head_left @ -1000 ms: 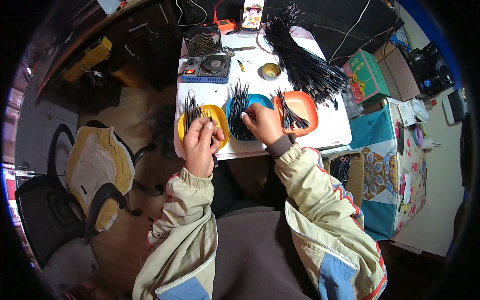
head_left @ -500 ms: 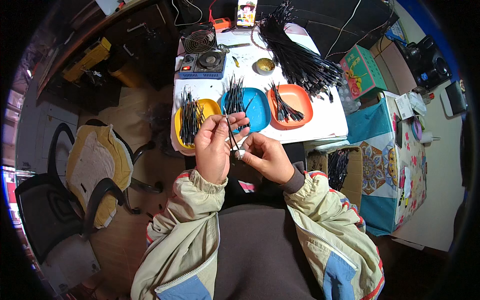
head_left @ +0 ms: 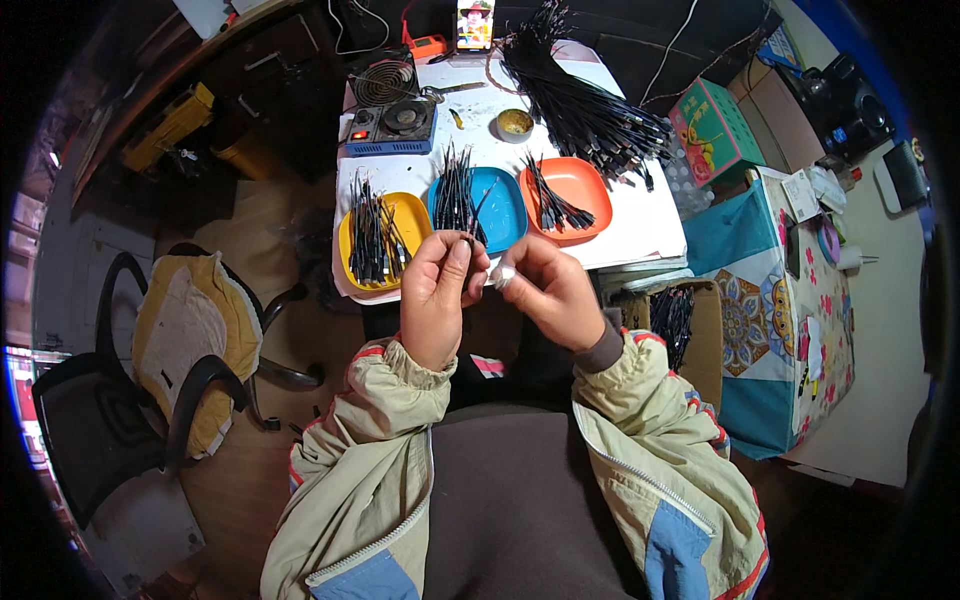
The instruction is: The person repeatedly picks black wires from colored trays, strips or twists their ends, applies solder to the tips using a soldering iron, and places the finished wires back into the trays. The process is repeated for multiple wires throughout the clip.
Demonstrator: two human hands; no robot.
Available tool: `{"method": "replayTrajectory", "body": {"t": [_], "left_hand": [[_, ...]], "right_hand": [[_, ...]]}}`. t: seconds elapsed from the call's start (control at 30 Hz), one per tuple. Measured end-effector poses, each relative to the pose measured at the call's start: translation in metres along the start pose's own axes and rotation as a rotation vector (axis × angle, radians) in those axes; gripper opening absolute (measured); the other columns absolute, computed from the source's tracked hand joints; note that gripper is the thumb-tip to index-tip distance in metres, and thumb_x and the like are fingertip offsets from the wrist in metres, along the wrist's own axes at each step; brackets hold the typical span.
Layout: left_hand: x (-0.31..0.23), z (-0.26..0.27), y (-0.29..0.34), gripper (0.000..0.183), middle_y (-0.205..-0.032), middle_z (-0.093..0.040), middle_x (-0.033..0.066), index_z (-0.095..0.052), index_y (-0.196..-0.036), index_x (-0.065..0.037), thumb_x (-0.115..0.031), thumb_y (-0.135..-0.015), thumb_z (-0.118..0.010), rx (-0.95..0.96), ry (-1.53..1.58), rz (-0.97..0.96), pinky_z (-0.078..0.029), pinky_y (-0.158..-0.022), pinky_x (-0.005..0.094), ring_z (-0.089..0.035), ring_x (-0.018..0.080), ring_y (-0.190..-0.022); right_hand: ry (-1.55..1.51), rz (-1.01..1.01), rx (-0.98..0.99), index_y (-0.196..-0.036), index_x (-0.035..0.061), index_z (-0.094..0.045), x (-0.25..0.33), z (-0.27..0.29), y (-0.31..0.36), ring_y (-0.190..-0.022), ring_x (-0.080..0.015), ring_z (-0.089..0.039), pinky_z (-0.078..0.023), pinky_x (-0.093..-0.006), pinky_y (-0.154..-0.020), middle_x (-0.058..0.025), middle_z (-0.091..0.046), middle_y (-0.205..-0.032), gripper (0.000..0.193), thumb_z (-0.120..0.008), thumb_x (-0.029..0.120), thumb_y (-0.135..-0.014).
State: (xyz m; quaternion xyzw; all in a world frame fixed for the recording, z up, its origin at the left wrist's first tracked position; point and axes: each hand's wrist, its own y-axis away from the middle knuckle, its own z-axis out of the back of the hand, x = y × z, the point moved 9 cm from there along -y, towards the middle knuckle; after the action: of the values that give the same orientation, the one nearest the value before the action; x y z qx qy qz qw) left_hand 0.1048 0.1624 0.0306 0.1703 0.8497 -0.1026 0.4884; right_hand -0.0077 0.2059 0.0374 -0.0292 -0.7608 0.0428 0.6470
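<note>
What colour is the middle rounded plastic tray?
The middle plastic tray is blue, shown best in the head view.

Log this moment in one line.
Left hand: curled, contents unclear; right hand: close beside left; yellow plastic tray, blue plastic tray, orange plastic tray: holding black cables

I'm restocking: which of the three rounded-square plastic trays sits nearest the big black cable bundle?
The orange rounded-square plastic tray, at the row's right end; the blue tray and yellow tray stand farther left.
</note>
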Motion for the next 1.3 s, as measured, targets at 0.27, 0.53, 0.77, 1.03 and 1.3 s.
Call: {"method": "replayTrajectory", "body": {"t": [0.27, 0.53, 0.77, 1.03, 1.3], "left_hand": [[0.002, -0.002, 0.004, 0.012, -0.084, -0.062, -0.0014, -0.058, -0.1, -0.004, -0.015, -0.099, -0.054, 0.044, -0.232, -0.048, -0.038, -0.056, 0.0161, -0.054, 0.0022, -0.069], [0.013, 0.003, 0.004, 0.008, -0.085, -0.064, 0.0043, -0.059, -0.098, -0.001, -0.008, -0.094, -0.06, 0.032, 0.092, 0.074, -0.038, -0.056, 0.0184, -0.05, 0.0056, -0.065], [0.019, -0.001, 0.008, 0.009, -0.085, -0.065, 0.0069, -0.059, -0.099, -0.003, -0.009, -0.093, -0.062, 0.141, 0.25, 0.233, -0.039, -0.055, 0.0199, -0.054, 0.008, -0.066], [0.024, -0.006, 0.016, 0.009, -0.084, -0.063, 0.0059, -0.06, -0.1, -0.003, -0.01, -0.094, -0.059, 0.259, 0.319, 0.416, -0.039, -0.056, 0.019, -0.051, 0.0078, -0.064], [0.025, -0.008, 0.013, 0.01, -0.084, -0.065, 0.0073, -0.061, -0.099, -0.002, -0.01, -0.093, -0.061, 0.228, 0.353, 0.316, -0.037, -0.055, 0.0186, -0.052, 0.0079, -0.064]], "right_hand": [[0.164, 0.122, -0.121, -0.094, 0.0012, -0.06, 0.016, 0.017, -0.018, -0.069, -0.0017, -0.055, -0.042, -0.0168, -0.056, 0.002, -0.062, -0.079, 0.009, -0.063, 0.008, -0.09], [-0.201, 0.033, -0.036, -0.1, 0.0026, -0.061, 0.002, 0.011, -0.019, -0.07, -0.0027, -0.055, -0.043, -0.0172, -0.059, 0.0006, -0.062, -0.085, 0.01, -0.062, 0.009, -0.092], [-0.608, -0.203, 0.091, -0.1, 0.004, -0.059, -0.017, -0.003, -0.016, -0.071, -0.0017, -0.053, -0.04, -0.0147, -0.06, 0.0024, -0.06, -0.086, 0.011, -0.062, 0.011, -0.093], [-0.247, -0.117, 0.193, -0.104, -0.0014, -0.059, 0.003, -0.001, -0.019, -0.082, -0.0084, -0.062, -0.052, -0.0223, -0.074, -0.0026, -0.064, -0.093, 0.016, -0.063, 0.009, -0.092], [-0.446, -0.22, 0.054, -0.098, 0.0016, -0.059, -0.018, -0.002, -0.013, -0.072, -0.0048, -0.055, -0.041, -0.018, -0.06, -0.0013, -0.062, -0.089, 0.014, -0.064, 0.013, -0.092]]}}
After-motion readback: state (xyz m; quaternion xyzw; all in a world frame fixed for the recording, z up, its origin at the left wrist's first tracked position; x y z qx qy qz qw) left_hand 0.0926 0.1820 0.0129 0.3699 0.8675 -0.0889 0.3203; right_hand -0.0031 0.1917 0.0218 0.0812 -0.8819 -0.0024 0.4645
